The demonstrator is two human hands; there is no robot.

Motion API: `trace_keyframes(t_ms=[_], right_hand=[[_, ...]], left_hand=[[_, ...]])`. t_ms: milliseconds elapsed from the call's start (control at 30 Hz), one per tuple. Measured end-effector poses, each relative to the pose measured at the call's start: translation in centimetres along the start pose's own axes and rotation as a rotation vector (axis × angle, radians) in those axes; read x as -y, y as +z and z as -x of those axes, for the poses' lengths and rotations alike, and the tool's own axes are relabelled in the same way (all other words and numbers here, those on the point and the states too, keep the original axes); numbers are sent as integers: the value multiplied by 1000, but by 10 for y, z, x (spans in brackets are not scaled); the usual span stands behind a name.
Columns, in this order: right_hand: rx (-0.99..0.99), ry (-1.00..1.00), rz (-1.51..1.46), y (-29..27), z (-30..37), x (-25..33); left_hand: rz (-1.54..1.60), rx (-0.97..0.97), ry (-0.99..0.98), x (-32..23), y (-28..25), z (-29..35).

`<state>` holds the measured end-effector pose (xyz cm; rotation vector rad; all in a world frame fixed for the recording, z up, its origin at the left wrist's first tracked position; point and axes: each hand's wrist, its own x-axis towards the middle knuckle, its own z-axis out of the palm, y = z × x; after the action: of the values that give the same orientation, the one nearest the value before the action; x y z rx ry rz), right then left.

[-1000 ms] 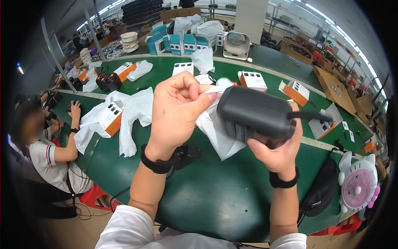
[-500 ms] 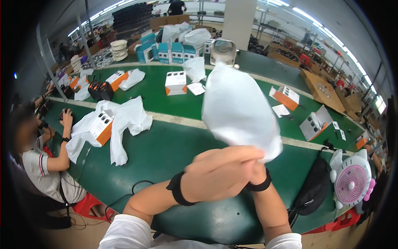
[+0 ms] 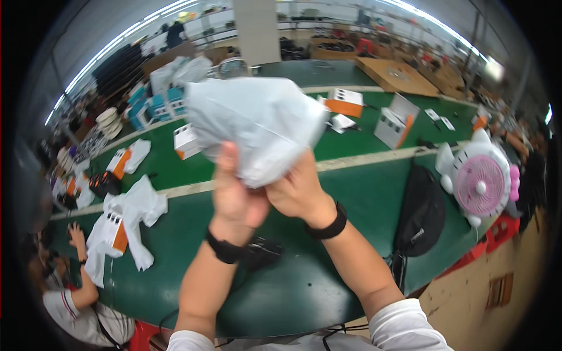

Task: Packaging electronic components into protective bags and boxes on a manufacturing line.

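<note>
A white plastic bag (image 3: 257, 117), puffed out and creased, is held up above the green bench in front of me. My left hand (image 3: 240, 196) grips its lower edge, with the thumb pointing up along the plastic. Close beside it, my right hand (image 3: 298, 190) is closed on the bag's lower right part, its fingertips partly hidden. What the bag contains, if anything, does not show through. Both wrists wear black bands. On the bench under my left wrist lies a small black item (image 3: 263, 253), blurred and partly covered by the arm.
A black pouch (image 3: 421, 210) and a pink-and-white fan (image 3: 481, 184) stand on the right. Orange-and-white boxes (image 3: 345, 102) sit across the bench. At left, a co-worker's hand (image 3: 76, 237) is near a box (image 3: 114, 231) on a white bag (image 3: 143, 205).
My view has turned to the right. The hands, crossed at the wrists before, are now side by side and farther forward. The bag is wider and tilted.
</note>
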<state>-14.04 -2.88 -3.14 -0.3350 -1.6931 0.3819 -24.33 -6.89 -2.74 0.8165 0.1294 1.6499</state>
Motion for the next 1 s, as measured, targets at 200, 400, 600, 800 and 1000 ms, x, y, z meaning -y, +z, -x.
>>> trace_keyframes(t_ms=[200, 400, 600, 800, 1000], right_hand=[[-689, 174, -703, -72, -32, -12], [-782, 343, -931, -136, -26, -69], [-1179, 138, -307, -216, -4, -65], [-1144, 105, -324, -208, -15, -66], [-1078, 136, -451, -213, -21, -78]], left_hand=[[-400, 29, 230, 12, 41, -68], [-949, 710, -281, 94, 49, -152], [-1360, 403, -463, 261, -53, -325], [-938, 35, -544, 353, -76, -349], [1, 383, -148, 314, 82, -224]])
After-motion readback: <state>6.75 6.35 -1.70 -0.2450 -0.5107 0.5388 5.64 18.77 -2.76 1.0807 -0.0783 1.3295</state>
